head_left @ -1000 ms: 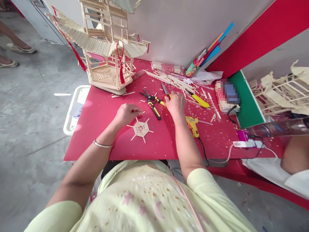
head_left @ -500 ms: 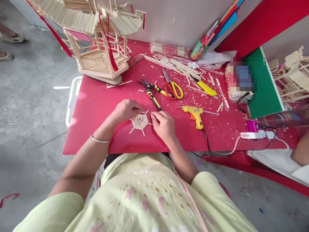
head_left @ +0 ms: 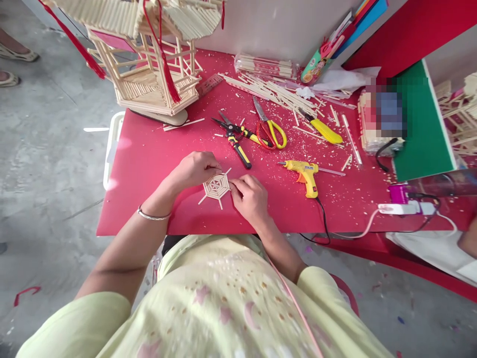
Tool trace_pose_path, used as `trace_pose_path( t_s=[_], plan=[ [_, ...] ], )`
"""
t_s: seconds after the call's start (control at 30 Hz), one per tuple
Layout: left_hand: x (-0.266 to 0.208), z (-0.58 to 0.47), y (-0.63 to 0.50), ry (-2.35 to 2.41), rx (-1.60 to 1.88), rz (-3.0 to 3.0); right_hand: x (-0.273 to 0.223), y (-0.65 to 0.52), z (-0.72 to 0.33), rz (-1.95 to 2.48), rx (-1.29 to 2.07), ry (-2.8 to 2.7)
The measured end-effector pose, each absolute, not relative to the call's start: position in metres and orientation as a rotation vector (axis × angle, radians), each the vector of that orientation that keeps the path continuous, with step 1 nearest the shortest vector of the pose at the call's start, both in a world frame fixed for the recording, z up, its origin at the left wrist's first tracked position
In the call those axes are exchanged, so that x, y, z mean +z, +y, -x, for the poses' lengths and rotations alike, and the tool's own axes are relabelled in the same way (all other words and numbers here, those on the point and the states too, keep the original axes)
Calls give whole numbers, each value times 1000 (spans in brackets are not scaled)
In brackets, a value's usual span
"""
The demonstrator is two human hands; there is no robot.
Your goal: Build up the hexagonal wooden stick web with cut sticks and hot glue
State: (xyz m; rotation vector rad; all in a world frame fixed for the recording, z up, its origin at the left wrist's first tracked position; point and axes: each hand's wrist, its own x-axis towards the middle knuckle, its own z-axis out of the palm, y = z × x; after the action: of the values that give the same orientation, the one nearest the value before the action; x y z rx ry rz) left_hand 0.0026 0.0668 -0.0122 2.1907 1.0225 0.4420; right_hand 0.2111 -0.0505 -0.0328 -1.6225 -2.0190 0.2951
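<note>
A small spider-web-shaped hexagon of thin wooden sticks (head_left: 216, 187) lies on the red tabletop, its spokes sticking out past the rings. My left hand (head_left: 197, 170) is closed at its upper left edge, fingertips pinched together on a spoke end there. On the opposite side my right hand (head_left: 250, 198) pinches the web's right edge, thumb and forefinger hiding that spoke. Beyond the hands lie black-and-yellow cutting pliers (head_left: 238, 149) and scissors with red and yellow handles (head_left: 275, 134). A yellow glue gun (head_left: 304, 174) rests to the right of my right hand.
At the back left stands a wooden-stick pavilion model (head_left: 156, 84) with red tassels. Loose sticks (head_left: 272, 94), scraps and a yellow utility knife (head_left: 325, 130) cover the table's back. A white power strip (head_left: 395, 209) with cables lies at right; another person's arm (head_left: 468, 243) shows at the edge.
My right hand has shifted slightly left, its fingertips closing in against the web's right edge. My left hand stays at the upper left. The camera view has moved a little.
</note>
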Motion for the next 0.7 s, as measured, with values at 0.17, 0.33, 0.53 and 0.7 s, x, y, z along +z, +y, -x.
trace_pose_path(
  t_s=[0.17, 0.33, 0.53, 0.7],
  plan=[
    [-8, 1, 71, 970, 442, -2149, -33, -51, -210, 1607, 304, -2008],
    [-5, 4, 71, 982, 407, -2076, -34, -50, -211, 1604, 315, -2002],
    [-4, 0, 76, 1062, 331, -2131, -35, -49, -211, 1615, 304, -2015],
    [7, -14, 101, 1049, -43, -2220, -35, -49, -211, 1621, 297, -2031]
  ],
)
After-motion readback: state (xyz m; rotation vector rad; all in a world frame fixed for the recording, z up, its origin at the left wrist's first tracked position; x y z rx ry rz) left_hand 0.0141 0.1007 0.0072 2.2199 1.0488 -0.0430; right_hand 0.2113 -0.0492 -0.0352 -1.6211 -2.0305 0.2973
